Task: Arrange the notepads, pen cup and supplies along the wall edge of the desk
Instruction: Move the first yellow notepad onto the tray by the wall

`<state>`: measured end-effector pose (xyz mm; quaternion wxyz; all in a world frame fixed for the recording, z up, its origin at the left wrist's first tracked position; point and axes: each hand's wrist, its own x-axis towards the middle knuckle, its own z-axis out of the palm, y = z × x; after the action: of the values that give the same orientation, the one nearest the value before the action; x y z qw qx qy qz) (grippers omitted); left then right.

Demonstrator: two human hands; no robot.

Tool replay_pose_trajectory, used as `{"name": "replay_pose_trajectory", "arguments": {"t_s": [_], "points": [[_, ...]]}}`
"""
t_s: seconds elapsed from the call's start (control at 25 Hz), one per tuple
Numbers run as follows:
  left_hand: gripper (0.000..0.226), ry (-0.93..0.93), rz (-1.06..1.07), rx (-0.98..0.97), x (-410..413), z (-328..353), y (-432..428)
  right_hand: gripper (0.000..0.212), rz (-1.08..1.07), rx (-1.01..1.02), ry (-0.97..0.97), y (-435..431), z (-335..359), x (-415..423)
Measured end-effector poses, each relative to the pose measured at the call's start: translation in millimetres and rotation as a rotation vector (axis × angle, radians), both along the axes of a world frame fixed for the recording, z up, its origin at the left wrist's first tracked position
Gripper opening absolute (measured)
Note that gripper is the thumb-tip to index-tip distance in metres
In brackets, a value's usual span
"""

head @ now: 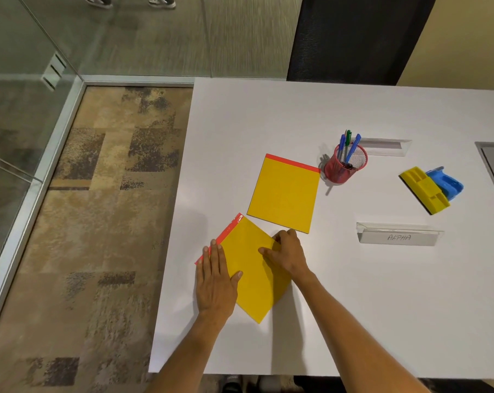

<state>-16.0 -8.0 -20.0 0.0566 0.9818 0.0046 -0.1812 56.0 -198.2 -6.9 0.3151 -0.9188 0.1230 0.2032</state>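
Two yellow notepads with orange-red binding lie on the white desk (353, 307). The near notepad (251, 279) is turned diagonally close to the desk's left edge. My left hand (216, 282) lies flat on its left side and bound edge. My right hand (286, 253) presses fingertips on its right corner. The far notepad (285, 194) lies just beyond, untouched. A red mesh pen cup (345, 165) with blue and green pens stands to its right.
A yellow and blue stapler-like pair of supplies (431, 188) sits at the right. A clear name plate reading ALPHA (398, 236) stands in front of it; another clear plate (384, 147) lies behind the cup. A black chair (353, 38) stands beyond the desk. Glass wall at left.
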Motion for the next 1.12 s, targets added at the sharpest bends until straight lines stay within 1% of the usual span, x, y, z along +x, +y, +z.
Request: {"name": "replay_pose_trajectory", "arguments": {"t_s": [0.08, 0.2, 0.28, 0.36, 0.4, 0.44, 0.52, 0.68, 0.76, 0.88, 1.0, 1.12], "points": [[0.103, -0.001, 0.000, -0.005, 0, 3, -1, 0.046, 0.023, 0.086, -0.003, -4, 3, -2], [0.094, 0.007, 0.003, -0.019, -7, 10, 0, 0.045, 0.078, 0.149, -0.007, -8, 11, -9], [0.101, -0.011, 0.043, -0.061, -14, 17, 2, 0.042, 0.061, 0.152, -0.032, -9, 18, -14], [0.112, -0.001, 0.105, -0.104, -19, 24, 3, 0.033, 0.015, 0.172, -0.068, -9, 26, -19], [0.113, 0.004, 0.148, -0.135, -20, 29, 3, 0.029, -0.014, 0.186, -0.088, -10, 31, -21], [0.111, 0.005, 0.195, -0.178, -21, 33, 3, 0.026, -0.049, 0.199, -0.101, -12, 36, -24], [0.096, -0.005, 0.318, -0.324, -21, 45, -1, 0.025, -0.128, 0.246, -0.116, -15, 49, -28], [0.065, -0.019, 0.601, -0.748, -12, 79, -17, 0.024, -0.293, 0.450, -0.128, -17, 84, -41], [0.051, -0.053, 0.691, -0.940, -8, 102, -23, 0.024, -0.351, 0.522, -0.158, -18, 102, -48], [0.047, -0.135, 0.749, -1.053, -11, 135, -30, 0.027, -0.384, 0.547, -0.211, -22, 129, -62], [0.049, -0.197, 0.780, -1.103, -22, 161, -35, 0.030, -0.393, 0.540, -0.239, -26, 151, -77], [0.047, -0.214, 0.785, -1.144, -32, 184, -38, 0.031, -0.386, 0.516, -0.252, -28, 173, -90]]}}
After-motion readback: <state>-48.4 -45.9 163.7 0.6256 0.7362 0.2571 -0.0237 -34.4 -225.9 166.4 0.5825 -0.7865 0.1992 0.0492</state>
